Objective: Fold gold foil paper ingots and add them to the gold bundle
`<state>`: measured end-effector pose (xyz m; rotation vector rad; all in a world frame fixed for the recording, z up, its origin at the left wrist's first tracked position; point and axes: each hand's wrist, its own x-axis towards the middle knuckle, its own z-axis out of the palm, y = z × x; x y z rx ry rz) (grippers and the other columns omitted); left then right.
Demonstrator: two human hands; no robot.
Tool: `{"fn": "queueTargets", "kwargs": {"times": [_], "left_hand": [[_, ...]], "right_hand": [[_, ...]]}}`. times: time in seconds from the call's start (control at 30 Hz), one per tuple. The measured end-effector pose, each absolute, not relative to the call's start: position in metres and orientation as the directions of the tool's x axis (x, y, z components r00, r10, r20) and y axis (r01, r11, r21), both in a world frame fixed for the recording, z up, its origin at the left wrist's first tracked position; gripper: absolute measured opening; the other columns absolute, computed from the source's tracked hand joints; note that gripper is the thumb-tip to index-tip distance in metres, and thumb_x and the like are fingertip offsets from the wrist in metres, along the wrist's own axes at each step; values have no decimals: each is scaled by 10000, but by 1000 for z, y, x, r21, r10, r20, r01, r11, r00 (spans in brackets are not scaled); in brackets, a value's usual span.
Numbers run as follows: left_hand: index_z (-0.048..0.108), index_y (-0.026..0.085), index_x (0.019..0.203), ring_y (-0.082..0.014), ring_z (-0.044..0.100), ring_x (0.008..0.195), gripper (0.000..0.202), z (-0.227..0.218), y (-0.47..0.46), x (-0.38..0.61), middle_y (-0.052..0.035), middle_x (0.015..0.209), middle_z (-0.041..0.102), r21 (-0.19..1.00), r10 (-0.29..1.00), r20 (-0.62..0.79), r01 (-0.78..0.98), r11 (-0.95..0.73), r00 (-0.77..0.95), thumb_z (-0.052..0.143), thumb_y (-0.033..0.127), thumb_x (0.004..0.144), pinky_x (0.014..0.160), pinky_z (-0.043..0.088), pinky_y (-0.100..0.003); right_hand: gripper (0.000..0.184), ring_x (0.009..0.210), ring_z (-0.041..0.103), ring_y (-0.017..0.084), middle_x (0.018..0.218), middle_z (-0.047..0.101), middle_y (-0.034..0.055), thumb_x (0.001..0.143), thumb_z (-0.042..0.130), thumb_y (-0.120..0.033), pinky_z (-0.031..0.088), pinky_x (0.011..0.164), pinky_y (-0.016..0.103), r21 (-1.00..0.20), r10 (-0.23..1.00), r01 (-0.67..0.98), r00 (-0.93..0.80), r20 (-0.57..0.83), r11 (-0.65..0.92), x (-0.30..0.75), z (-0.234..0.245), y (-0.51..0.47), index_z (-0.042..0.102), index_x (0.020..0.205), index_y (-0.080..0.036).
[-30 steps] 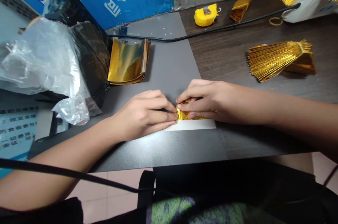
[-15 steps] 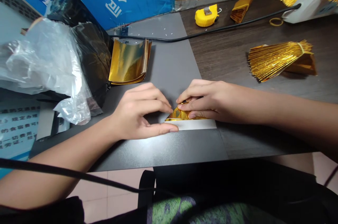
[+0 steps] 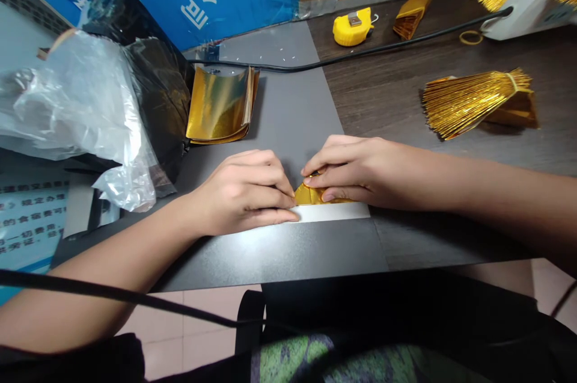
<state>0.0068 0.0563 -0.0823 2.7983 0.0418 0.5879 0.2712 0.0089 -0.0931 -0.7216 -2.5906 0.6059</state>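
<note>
Head view: left hand (image 3: 241,193) and right hand (image 3: 365,169) meet at a small folded gold foil piece (image 3: 315,195), lying at the far edge of a white paper strip (image 3: 333,212) on a grey mat (image 3: 288,100). The right fingers (image 3: 327,174) are curled nearly closed, pinching the foil from above; the left fingers (image 3: 274,198) press against its left end. Fold shape is mostly hidden, possibly triangular. Gold foil stack (image 3: 220,105) sits on the mat; fringed gold foil bundle (image 3: 469,103) lies on the desk (image 3: 387,64).

hands (image 3: 243,193): 2 | folded gold foil (image 3: 313,195): 1 | tape measure (image 3: 351,28): 1
</note>
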Motion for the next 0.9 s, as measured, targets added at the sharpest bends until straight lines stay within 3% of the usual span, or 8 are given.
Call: {"fn": "queueTargets", "kwargs": {"times": [0.6,0.77,0.9], "left_hand": [[773,198,883,-150,634,868,131,-81,59,7,-33,933,770,281,59,342,-43,-959,938,742,320,919,776,531,-302],[772,193,895,-148,644,876,108,-82,60,6,-37,924,771,333,77,352,-48,-942,933,750,297,914,789,539,-297],[766,167,901,-147,645,875,94,-84,60,7,-51,918,766,372,73,359,-71,-926,930,762,261,900,801,548,-295]], "right_hand": [[293,1043,581,200,1255,694,106,1035,495,-120,500,890,328,-409,507,378,-817,275,830,273,-94,9,774,1119,-154],[387,1003,582,187,1285,713,84,1057,394,-103,494,898,341,-346,426,320,-855,295,882,272,-90,8,758,1184,-143],[458,979,599,177,1252,727,73,1059,335,-96,489,903,350,-386,421,316,-878,226,867,270,-88,9,784,1105,-177]]}}
